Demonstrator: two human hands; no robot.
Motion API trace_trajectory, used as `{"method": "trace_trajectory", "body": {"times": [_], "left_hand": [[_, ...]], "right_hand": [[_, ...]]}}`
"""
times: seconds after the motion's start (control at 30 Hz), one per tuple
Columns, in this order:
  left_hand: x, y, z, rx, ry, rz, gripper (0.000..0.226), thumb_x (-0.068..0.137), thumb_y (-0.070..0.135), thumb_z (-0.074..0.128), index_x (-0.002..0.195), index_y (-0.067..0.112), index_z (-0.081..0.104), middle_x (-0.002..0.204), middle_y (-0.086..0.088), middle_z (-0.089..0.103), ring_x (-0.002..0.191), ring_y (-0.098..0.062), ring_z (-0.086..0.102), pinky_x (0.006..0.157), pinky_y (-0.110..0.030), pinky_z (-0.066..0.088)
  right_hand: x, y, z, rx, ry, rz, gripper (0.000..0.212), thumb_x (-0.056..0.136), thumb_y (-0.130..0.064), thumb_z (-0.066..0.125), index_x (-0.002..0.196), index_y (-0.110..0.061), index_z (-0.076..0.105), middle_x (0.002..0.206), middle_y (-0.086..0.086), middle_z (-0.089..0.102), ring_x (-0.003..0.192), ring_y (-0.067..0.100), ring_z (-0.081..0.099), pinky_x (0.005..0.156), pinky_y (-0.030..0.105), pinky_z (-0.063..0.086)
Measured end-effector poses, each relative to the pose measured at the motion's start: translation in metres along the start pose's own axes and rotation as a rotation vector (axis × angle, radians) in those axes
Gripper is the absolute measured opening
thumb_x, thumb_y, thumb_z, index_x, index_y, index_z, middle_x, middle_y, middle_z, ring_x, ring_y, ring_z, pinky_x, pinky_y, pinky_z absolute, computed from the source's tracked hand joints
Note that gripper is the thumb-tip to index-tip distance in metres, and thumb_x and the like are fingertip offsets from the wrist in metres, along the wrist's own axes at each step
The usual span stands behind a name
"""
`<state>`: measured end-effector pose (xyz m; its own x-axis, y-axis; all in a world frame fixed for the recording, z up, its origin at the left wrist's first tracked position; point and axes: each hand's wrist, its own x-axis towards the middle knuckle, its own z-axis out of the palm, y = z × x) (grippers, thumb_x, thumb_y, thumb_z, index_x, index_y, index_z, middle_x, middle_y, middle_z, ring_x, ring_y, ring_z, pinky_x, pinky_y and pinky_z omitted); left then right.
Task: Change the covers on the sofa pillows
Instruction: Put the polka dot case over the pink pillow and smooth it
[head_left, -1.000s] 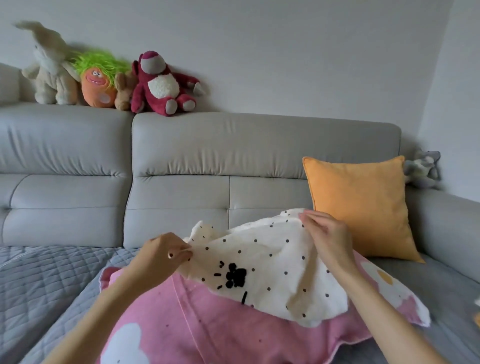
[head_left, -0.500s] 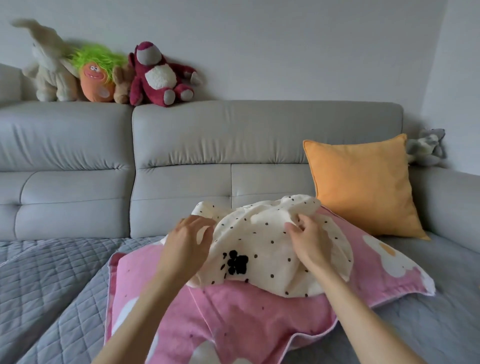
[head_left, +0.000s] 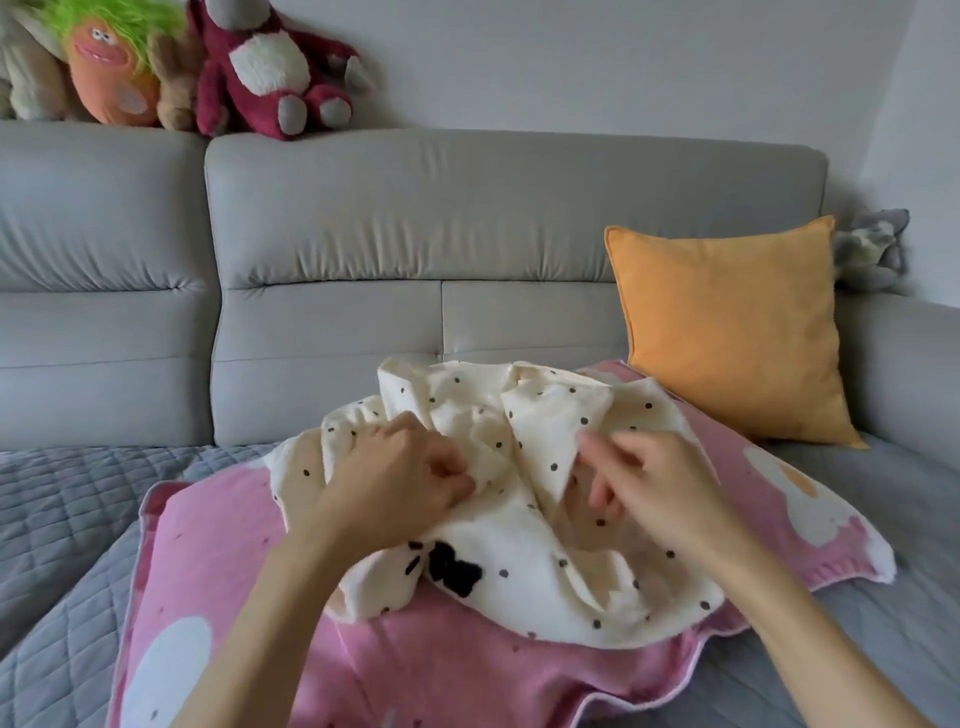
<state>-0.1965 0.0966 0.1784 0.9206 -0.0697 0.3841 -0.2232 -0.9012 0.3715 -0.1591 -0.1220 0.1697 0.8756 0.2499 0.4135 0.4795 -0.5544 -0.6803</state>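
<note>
Cream dotted pillow cover, one, bunched atop one pink pillow on the grey sofa seat. Left hand and right hand both pinch its folds. One orange pillow against the backrest; plush toys on top, count unclear.

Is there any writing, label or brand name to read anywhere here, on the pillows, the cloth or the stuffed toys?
No readable text anywhere.
Cream cover, held by the left hand and right hand: only black dots and a black blob-shaped print, no letters.
Pink pillow: white shapes, no words.
Orange pillow: plain.
Stuffed toys on the sofa back: no tags or writing visible.
</note>
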Motion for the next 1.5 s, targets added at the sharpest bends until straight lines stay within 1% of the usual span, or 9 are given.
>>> {"method": "trace_trajectory", "body": {"times": [0.2, 0.33, 0.47, 0.63, 0.93, 1.13, 1.23, 1.4, 1.5], "left_hand": [[-0.024, 0.034, -0.022, -0.059, -0.602, 0.107, 0.044, 0.089, 0.034, 0.055, 0.05, 0.017, 0.042, 0.047, 0.006, 0.034, 0.047, -0.009, 0.032, 0.05, -0.018, 0.028], [-0.016, 0.024, -0.019, -0.15, -0.252, -0.034, 0.033, 0.092, 0.033, 0.05, 0.064, 0.024, 0.062, 0.053, 0.015, 0.059, 0.049, -0.002, 0.054, 0.054, -0.009, 0.039], [0.0, 0.007, -0.001, -0.277, 0.385, -0.158, 0.008, 0.091, 0.033, 0.05, 0.087, 0.034, 0.057, 0.08, 0.018, 0.064, 0.066, 0.001, 0.06, 0.061, -0.013, 0.047], [-0.005, -0.002, 0.015, -0.308, 0.266, -0.373, 0.054, 0.081, 0.062, 0.052, 0.124, 0.028, 0.047, 0.087, 0.015, 0.061, 0.078, 0.001, 0.057, 0.068, -0.015, 0.041], [-0.042, 0.0, -0.011, -1.043, 0.376, -0.419, 0.029, 0.082, -0.01, 0.044, 0.063, 0.011, 0.045, 0.037, 0.006, 0.048, 0.045, -0.009, 0.049, 0.04, -0.012, 0.037], [-0.089, -0.014, -0.05, -0.932, 0.273, -0.337, 0.029, 0.081, 0.04, 0.055, 0.075, 0.015, 0.069, 0.069, 0.005, 0.071, 0.065, -0.003, 0.066, 0.062, -0.015, 0.048], [-0.094, -0.014, -0.061, -0.166, -0.02, -0.283, 0.09, 0.04, 0.092, 0.045, 0.107, 0.032, 0.057, 0.092, 0.008, 0.069, 0.086, -0.004, 0.062, 0.071, -0.009, 0.04], [-0.087, -0.008, -0.054, 0.625, 0.054, -0.204, 0.075, 0.079, 0.072, 0.044, 0.141, 0.045, 0.014, 0.128, 0.01, 0.048, 0.112, -0.015, 0.053, 0.077, -0.029, 0.042], [-0.086, -0.005, -0.038, 0.581, 0.093, -0.072, 0.066, 0.073, 0.066, 0.035, 0.129, 0.035, 0.05, 0.127, 0.002, 0.053, 0.11, -0.022, 0.055, 0.082, -0.034, 0.045]], "right_hand": [[0.037, 0.013, 0.002, 0.184, 0.264, 0.182, 0.064, 0.071, -0.07, 0.054, 0.114, -0.022, 0.057, 0.109, -0.006, 0.061, 0.102, 0.011, 0.058, 0.087, 0.033, 0.046], [0.037, 0.013, 0.014, 0.087, 0.183, 0.155, 0.03, 0.083, -0.032, 0.061, 0.065, -0.01, 0.052, 0.053, -0.01, 0.042, 0.053, 0.008, 0.039, 0.051, 0.022, 0.031], [0.033, 0.001, 0.017, 0.387, 0.105, 0.082, 0.022, 0.087, -0.012, 0.057, 0.071, 0.002, 0.051, 0.059, -0.001, 0.037, 0.055, 0.007, 0.032, 0.05, 0.018, 0.025], [0.015, -0.02, 0.025, 0.827, -0.217, 0.182, 0.016, 0.085, 0.001, 0.055, 0.097, 0.001, 0.065, 0.094, 0.017, 0.067, 0.089, 0.024, 0.06, 0.081, 0.034, 0.042], [-0.024, -0.021, 0.025, 0.209, -0.183, 0.195, 0.062, 0.062, -0.079, 0.053, 0.073, -0.018, 0.053, 0.059, -0.02, 0.049, 0.056, 0.0, 0.047, 0.052, 0.017, 0.032], [-0.042, -0.005, 0.001, 0.028, -0.197, 0.28, 0.035, 0.08, -0.036, 0.069, 0.055, -0.016, 0.056, 0.047, -0.006, 0.056, 0.051, 0.012, 0.054, 0.051, 0.024, 0.033], [-0.042, -0.008, -0.022, 0.182, -0.088, 0.302, 0.033, 0.083, -0.028, 0.068, 0.097, 0.001, 0.063, 0.097, 0.021, 0.065, 0.09, 0.034, 0.063, 0.067, 0.029, 0.043], [-0.074, -0.031, -0.029, 0.379, -0.318, 0.229, 0.033, 0.085, -0.01, 0.065, 0.111, -0.029, 0.057, 0.104, -0.022, 0.067, 0.103, -0.001, 0.061, 0.081, 0.016, 0.05], [-0.091, -0.038, -0.027, 0.526, -0.312, 0.203, 0.037, 0.08, 0.002, 0.064, 0.098, -0.03, 0.06, 0.089, -0.017, 0.072, 0.085, -0.002, 0.066, 0.072, 0.015, 0.052]]}}
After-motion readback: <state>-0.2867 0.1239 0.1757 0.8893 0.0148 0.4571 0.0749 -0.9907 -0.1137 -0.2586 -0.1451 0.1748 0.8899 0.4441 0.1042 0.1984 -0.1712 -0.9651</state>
